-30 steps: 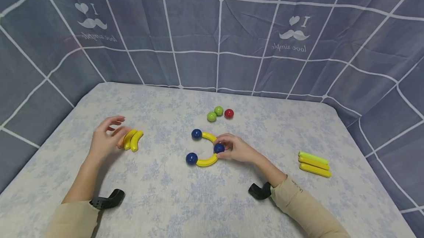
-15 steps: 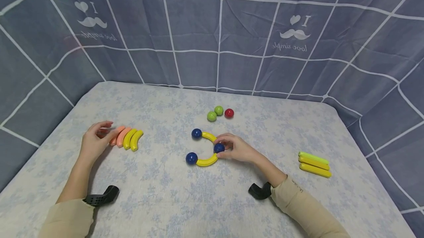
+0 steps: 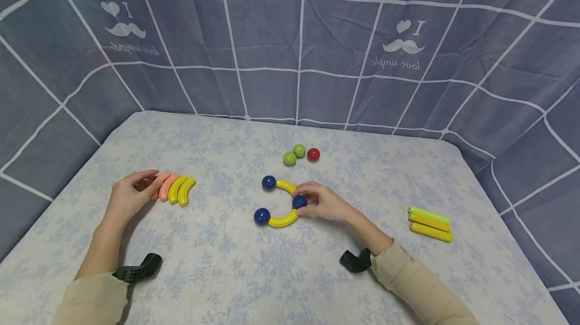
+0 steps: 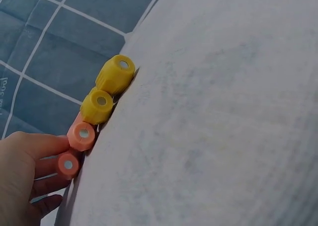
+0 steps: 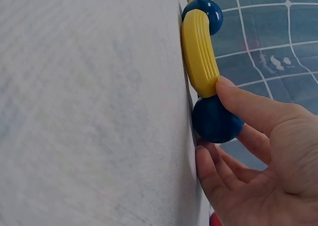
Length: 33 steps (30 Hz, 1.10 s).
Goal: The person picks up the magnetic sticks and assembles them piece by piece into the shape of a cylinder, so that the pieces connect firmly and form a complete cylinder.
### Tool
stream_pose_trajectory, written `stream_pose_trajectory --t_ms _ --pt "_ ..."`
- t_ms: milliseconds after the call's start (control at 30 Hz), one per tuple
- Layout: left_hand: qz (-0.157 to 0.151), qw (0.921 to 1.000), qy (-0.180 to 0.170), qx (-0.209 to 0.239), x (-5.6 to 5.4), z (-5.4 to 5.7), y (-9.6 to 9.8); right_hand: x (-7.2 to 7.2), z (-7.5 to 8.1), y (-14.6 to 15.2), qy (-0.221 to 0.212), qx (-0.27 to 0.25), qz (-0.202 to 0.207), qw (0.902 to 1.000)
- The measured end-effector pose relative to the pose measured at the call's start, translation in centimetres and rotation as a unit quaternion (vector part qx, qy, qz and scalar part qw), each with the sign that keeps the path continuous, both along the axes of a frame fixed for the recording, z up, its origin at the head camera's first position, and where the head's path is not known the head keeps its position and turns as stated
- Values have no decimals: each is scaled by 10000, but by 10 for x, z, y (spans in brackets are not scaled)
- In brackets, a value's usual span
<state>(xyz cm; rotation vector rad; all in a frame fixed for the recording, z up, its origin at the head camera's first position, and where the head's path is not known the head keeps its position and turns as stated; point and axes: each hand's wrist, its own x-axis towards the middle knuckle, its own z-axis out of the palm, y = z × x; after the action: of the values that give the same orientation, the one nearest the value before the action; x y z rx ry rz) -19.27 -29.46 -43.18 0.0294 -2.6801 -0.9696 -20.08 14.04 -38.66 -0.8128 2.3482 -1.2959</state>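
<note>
My left hand point(image 3: 129, 196) is at the left of the table, thumb and fingers around the outermost curved orange magnetic rod point(image 4: 68, 165). Beside that rod lie a second orange rod point(image 3: 167, 187) and two curved yellow rods point(image 3: 176, 190), all side by side. Silver discs show on their ends in the left wrist view. Near the middle, my right hand point(image 3: 327, 204) holds a blue ball point(image 5: 216, 120) between thumb and fingers. Curved yellow rods point(image 5: 199, 54) run from this ball to two more blue balls point(image 3: 262, 216), forming an arc that opens leftward.
Behind the arc sit two green balls point(image 3: 289, 158) and a red ball point(image 3: 313, 154). At the right lie straight rods, one light green point(image 3: 428, 214) and two yellow point(image 3: 430, 232). A blue checked curtain point(image 3: 267, 28) hangs behind the patterned tablecloth point(image 3: 226, 274).
My left hand has shifted left from over the orange rods, uncovering them, and its fingers have settled around the outermost one. My right hand stays on the blue ball.
</note>
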Motion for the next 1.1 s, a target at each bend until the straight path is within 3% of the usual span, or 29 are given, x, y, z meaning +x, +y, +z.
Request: stream_pose_trajectory --t_ms 300,633,867,1100 --pt "7 10000 -71 -3 1 2 5 1 0 -1 5 55 -64 10000" --pt "71 9975 692 -145 -1 0 10 1 0 -1 79 150 -83 9998" --pt "111 9924 1224 -11 -2 9 15 1 1 -2 134 160 -89 9997" --pt "-191 9927 1130 372 0 23 33 0 0 -1 119 103 -52 9999"
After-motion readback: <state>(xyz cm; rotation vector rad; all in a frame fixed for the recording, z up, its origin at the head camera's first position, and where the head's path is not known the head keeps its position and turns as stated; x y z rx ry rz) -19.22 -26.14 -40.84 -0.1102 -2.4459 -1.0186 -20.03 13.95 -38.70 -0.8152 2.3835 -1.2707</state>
